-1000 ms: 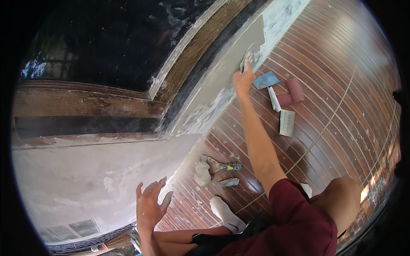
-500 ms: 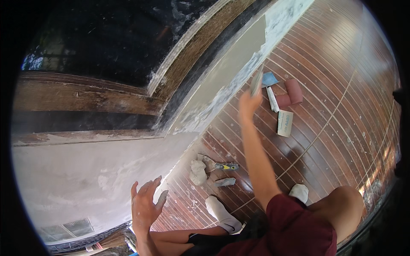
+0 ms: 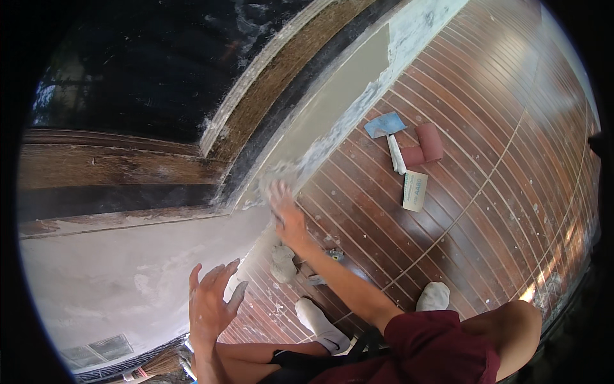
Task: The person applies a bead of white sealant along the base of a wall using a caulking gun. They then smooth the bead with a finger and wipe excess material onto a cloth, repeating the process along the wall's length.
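Observation:
My right hand (image 3: 289, 217) is at the lower wall strip (image 3: 326, 121), near the corner, its blurred fingers against the patchy white coating. Motion smears the fingers, so I cannot make out whether anything is in them. Below that arm lie a pale lump of putty (image 3: 283, 264) and a putty knife, of which only part of the handle (image 3: 334, 255) shows. Part of a grey flat piece (image 3: 316, 280) peeks out there too. My left hand (image 3: 214, 299) hangs open in front of the pale plastered wall (image 3: 134, 256), fingers apart, dusty and holding nothing.
On the brown slatted floor (image 3: 460, 185) lie a blue sheet (image 3: 385, 125), a white tube (image 3: 396, 153), a reddish roll (image 3: 430, 142) with its loose end, and a pale printed card (image 3: 415, 191). My white-socked feet (image 3: 433, 297) rest nearby. A wooden frame (image 3: 115, 168) borders a dark panel.
My right hand has swept from beside the blue sheet, where it held a flat grey thing, left and toward me along the wall strip. My left hand stays open; the view has shifted slightly.

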{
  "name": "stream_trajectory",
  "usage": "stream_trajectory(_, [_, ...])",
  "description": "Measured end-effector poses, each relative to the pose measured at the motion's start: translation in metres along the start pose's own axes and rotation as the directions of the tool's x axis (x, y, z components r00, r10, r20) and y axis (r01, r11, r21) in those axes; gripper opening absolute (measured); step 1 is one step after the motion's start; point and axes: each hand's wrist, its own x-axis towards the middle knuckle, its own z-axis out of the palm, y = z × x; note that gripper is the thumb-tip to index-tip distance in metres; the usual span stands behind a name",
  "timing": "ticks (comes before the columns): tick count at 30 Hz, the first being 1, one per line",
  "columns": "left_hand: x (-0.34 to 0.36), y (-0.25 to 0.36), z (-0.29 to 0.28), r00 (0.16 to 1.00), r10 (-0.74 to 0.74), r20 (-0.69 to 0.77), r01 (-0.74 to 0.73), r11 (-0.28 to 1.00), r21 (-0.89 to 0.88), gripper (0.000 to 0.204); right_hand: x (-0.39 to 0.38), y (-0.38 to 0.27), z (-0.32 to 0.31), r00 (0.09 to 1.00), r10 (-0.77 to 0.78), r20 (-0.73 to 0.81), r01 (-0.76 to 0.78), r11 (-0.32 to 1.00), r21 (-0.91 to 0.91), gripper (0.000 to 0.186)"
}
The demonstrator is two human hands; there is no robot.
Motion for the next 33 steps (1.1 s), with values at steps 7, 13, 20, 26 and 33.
stream_trajectory(7, [-0.015, 0.005, -0.012, 0.995, -0.091, -0.035, 0.088, 0.992, -0.088, 0.038, 0.065, 0.045, -0.106, 0.78, 0.314, -0.542, -0.312, 0.945, 0.098, 0.061])
stream_trajectory(13, [-0.039, -0.006, -0.01, 0.989, -0.15, 0.013, 0.15, 0.988, -0.037, 0.037, 0.192, 0.101, -0.127, 0.804, 0.361, -0.473, -0.432, 0.9, -0.047, 0.066])
stream_trajectory(20, [-0.057, -0.011, -0.008, 0.99, -0.135, -0.045, 0.133, 0.991, -0.034, 0.035, 0.018, 0.033, 0.04, 0.906, 0.232, -0.354, -0.242, 0.97, 0.017, 0.077])
stream_trajectory(26, [-0.061, -0.013, -0.01, 0.99, -0.116, -0.076, 0.115, 0.993, -0.019, 0.035, -0.077, -0.04, 0.035, 0.854, 0.517, -0.056, -0.489, 0.835, 0.252, 0.074])
stream_trajectory(33, [-0.079, -0.035, -0.003, 0.987, -0.143, -0.072, 0.139, 0.989, -0.05, 0.035, 0.118, 0.051, -0.064, 0.783, 0.163, -0.6, -0.227, 0.973, -0.032, 0.063])
